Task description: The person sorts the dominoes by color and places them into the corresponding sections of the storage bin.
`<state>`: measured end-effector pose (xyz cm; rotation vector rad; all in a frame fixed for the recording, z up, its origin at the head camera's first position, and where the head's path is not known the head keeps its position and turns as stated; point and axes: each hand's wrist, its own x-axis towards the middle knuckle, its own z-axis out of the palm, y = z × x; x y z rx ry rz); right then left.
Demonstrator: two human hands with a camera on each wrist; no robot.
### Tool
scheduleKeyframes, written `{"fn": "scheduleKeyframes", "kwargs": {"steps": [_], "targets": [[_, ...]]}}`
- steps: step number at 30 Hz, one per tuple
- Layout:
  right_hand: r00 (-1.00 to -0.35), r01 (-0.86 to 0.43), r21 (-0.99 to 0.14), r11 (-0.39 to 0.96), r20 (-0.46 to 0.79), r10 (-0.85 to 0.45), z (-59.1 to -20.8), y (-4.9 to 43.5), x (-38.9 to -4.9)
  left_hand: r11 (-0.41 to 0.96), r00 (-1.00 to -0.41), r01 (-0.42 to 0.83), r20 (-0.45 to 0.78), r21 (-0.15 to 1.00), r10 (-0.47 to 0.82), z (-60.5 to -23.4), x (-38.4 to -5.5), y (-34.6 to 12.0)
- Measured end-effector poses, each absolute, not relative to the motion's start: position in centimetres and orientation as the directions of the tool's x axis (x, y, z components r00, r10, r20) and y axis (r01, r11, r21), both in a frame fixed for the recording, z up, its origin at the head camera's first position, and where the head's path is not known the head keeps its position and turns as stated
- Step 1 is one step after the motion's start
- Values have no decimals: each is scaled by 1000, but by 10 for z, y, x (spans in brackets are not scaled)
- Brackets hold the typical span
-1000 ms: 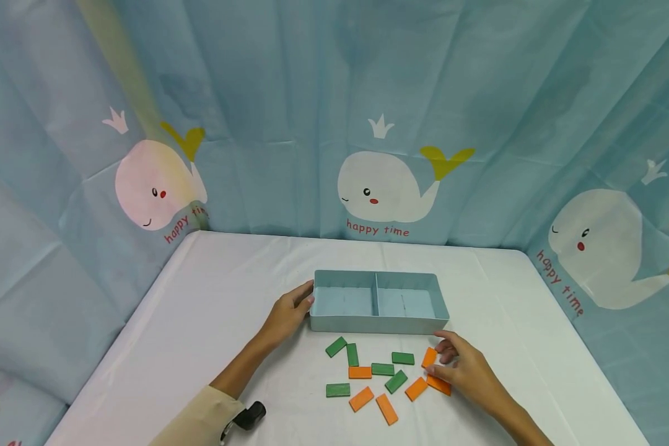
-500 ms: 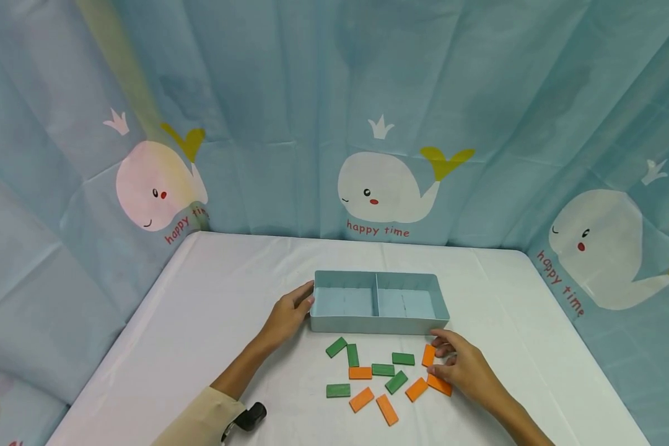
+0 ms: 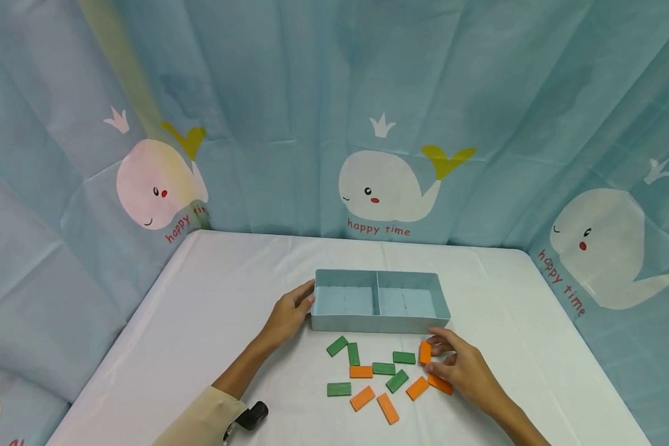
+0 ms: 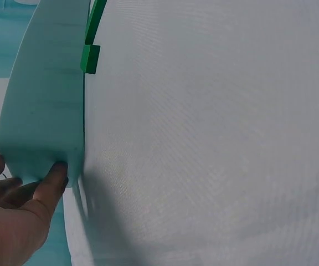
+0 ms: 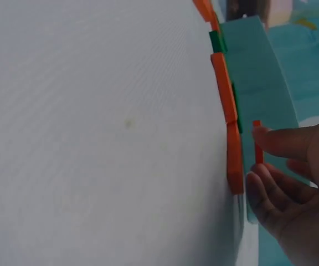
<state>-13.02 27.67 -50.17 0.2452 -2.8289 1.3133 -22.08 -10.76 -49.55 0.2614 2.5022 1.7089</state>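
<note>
A blue-grey two-compartment box (image 3: 380,324) stands on the white table, both compartments bare. My left hand (image 3: 286,316) holds its left end, thumb at the near corner, as the left wrist view also shows. My right hand (image 3: 464,367) is just in front of the box's near right corner. Between its thumb and fingers it pinches an orange domino-like block (image 5: 258,143), which stands tilted up in the head view. Another orange block (image 3: 440,384) lies under the right thumb, partly hidden. Several green blocks (image 3: 384,369) and orange blocks (image 3: 362,398) lie flat before the box.
The white-covered table (image 3: 245,266) meets a blue whale-print curtain (image 3: 290,124) at the back and sides. A black object (image 3: 253,415) sits at the left sleeve's cuff.
The right hand has shifted slightly toward the box, and the orange block at its fingers has moved left and tipped up. The left hand and the box hold still.
</note>
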Motion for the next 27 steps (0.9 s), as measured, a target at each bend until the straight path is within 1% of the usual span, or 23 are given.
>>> {"fn": "scheduleKeyframes", "kwargs": {"steps": [8, 15, 23, 27], "targets": [[-962, -271, -757, 595, 187, -200, -489, 261, -127, 348, -981, 87, 20, 934, 192, -494, -221, -107], [-942, -332, -771, 543, 238, -238, -478, 245, -132, 323, -983, 53, -8, 945, 185, -495, -220, -107], [-895, -441, -764, 471, 334, -296, -472, 227, -142, 318, -985, 45, -12, 947, 174, -495, -218, -107], [-887, -455, -771, 446, 349, -303, -471, 219, -146, 331, -987, 56, 2, 942, 163, -494, -219, -106]]}}
